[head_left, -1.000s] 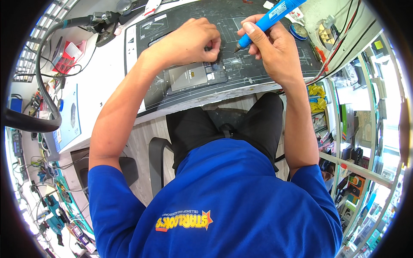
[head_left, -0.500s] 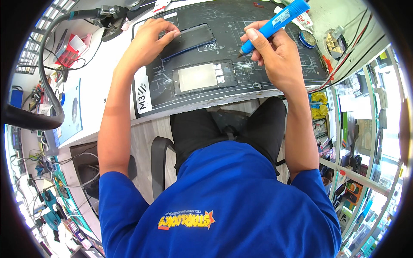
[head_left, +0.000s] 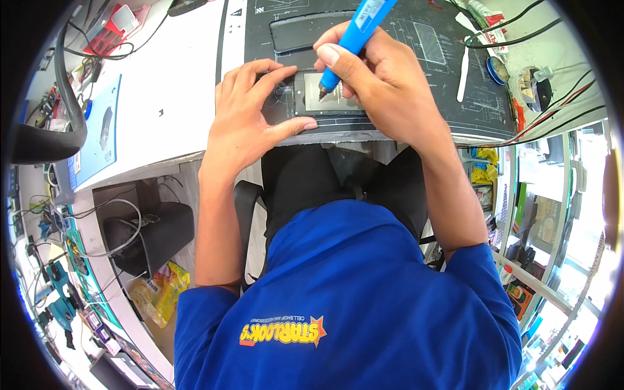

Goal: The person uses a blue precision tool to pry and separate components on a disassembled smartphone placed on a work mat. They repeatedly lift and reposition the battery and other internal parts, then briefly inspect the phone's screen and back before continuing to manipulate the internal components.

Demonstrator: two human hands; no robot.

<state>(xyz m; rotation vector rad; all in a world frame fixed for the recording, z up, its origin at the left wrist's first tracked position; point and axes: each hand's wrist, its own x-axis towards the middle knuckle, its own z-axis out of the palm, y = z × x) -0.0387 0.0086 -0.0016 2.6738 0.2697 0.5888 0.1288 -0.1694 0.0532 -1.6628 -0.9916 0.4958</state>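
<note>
My right hand (head_left: pixel 383 78) grips a thick blue pen-shaped tool (head_left: pixel 357 39), tilted with its dark tip down over the silvery plate of an opened phone frame (head_left: pixel 312 86). Whether the tip touches the plate is unclear. My left hand (head_left: pixel 247 117) lies at the frame's left end, fingers spread: the index finger is by the upper left corner and the thumb by the near edge. Contact there cannot be made out. My right hand hides the frame's right part. Beyond it lies a dark phone (head_left: pixel 296 34), partly covered by the same hand.
The dark printed work mat (head_left: pixel 481 107) spans the bench. On its right are a slim white tool (head_left: pixel 463 77) and a round blue-rimmed tin (head_left: pixel 497 70), with a tube (head_left: pixel 487 26) behind. Cables (head_left: pixel 543 110) run along the right edge. A blue mat (head_left: pixel 107 133) lies far left.
My left hand has left the farther phone and come to the opened frame's left end. My right hand has brought the blue tool from the frame's right side to over its plate. The view has shifted.
</note>
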